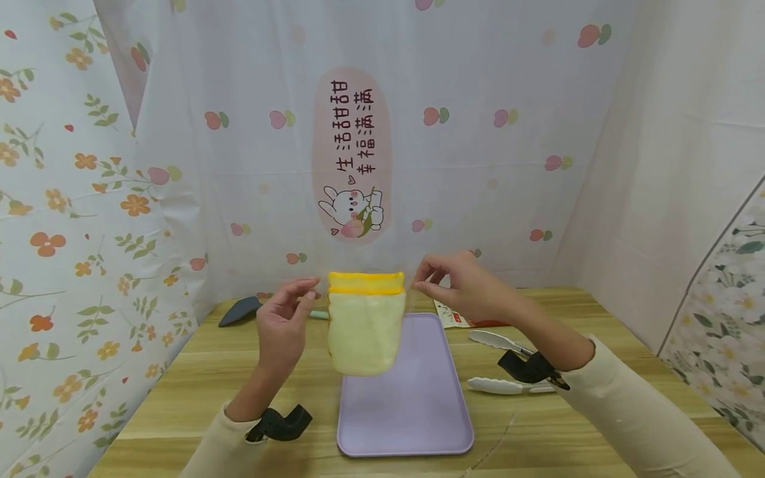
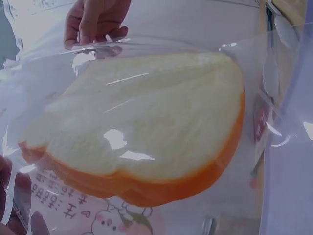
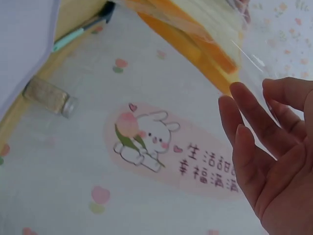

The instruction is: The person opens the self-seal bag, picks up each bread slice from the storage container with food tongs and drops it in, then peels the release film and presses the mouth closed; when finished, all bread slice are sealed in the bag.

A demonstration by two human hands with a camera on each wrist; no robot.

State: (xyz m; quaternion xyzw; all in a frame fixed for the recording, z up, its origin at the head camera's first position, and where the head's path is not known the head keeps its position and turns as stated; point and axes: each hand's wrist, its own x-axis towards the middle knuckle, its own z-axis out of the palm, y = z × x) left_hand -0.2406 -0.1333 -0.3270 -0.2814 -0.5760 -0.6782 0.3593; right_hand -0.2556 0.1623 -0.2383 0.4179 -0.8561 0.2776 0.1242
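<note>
Bread slices (image 1: pixel 366 332) with orange-yellow crusts hang upright inside a clear plastic bag (image 2: pixel 161 49) above a lilac tray (image 1: pixel 406 411). At the bag's left edge my left hand (image 1: pixel 283 322) pinches the plastic between thumb and fingers. My right hand (image 1: pixel 460 285) grips the opposite edge of the bag, its fingertips (image 3: pixel 239 93) close to the crust. Glare on the plastic crosses the pale bread face (image 2: pixel 161 112) in the left wrist view. Only a small part of the left hand (image 2: pixel 14 196) shows there.
White-tipped tongs (image 1: pixel 496 386) lie right of the tray. A dark spatula (image 1: pixel 240 310) with a light green handle is at the back left, and a red-and-white packet (image 1: pixel 451 315) behind the tray. A small glass jar (image 3: pixel 49 95) stands near the back edge. A printed curtain (image 1: pixel 478 186) hangs behind.
</note>
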